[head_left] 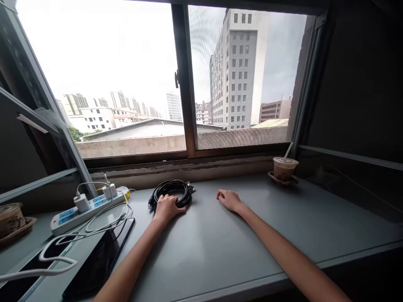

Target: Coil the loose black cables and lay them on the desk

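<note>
A coiled black cable (172, 185) lies on the grey table (208, 251), below the window. My left hand (166, 206) rests on the near side of the coil, its fingers curled over the cable and the thumb pointing right. Plug ends stick out at the coil's left and right sides. To the right of the coil, my right hand (229, 200) rests on the table with its fingers curled in. Nothing shows in it, and it does not touch the cable.
At the left, a white power strip (91, 208) holds two chargers with white cables. A black tablet (100, 260) lies in front of it. A drink cup (284, 168) with a straw stands at the back right, and another cup (11, 220) at the far left.
</note>
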`<state>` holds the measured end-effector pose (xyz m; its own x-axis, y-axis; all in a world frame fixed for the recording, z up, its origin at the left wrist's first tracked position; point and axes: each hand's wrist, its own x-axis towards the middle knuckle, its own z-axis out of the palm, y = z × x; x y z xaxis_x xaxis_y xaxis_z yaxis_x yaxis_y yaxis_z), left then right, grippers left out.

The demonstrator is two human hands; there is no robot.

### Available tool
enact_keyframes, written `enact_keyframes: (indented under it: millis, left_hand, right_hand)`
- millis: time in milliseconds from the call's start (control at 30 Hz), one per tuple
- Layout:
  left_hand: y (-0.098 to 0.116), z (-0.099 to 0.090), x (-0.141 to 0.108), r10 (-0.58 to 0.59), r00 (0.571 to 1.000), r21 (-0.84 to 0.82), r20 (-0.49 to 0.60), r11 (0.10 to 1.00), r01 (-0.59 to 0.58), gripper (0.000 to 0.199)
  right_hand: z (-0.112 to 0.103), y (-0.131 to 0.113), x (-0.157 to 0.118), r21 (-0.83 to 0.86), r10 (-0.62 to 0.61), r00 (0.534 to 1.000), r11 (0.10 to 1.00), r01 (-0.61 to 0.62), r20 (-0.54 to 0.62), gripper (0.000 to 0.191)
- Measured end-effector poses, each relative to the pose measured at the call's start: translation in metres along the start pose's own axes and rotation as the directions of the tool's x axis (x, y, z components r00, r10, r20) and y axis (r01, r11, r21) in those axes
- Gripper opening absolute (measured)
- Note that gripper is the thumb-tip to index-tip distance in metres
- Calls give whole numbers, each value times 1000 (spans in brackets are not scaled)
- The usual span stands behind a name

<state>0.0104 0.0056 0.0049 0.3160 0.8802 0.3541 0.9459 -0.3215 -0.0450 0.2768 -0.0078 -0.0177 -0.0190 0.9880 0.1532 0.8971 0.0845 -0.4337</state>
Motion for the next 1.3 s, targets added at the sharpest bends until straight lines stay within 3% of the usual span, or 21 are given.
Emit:
enact_keyframes:
  millis: [333, 667, 933, 1300]
  left_hand:
    - [-31, -1, -8, -251, 968, -26, 12, 968, 251, 47]
    - [-43, -5, -13, -368, 929, -41, 29, 928, 369, 45]
    - [-23, -3, -15, -317, 946, -84, -76, 947, 310, 39]
    - [-37, 1, -8, -269, 946, -166, -180, 956, 240, 29]
  right_hand:
    - [1, -3, -5, -19, 20, 1000, 1000, -20, -8, 24]
    - [1, -5, -7, -38, 38, 999, 999, -38, -7, 18]
    - [2, -2, -6, -29, 26, 1000, 999, -26, -8, 20]
    - [0, -2, -5, -25, 24, 1000, 999, -25, -5, 27]
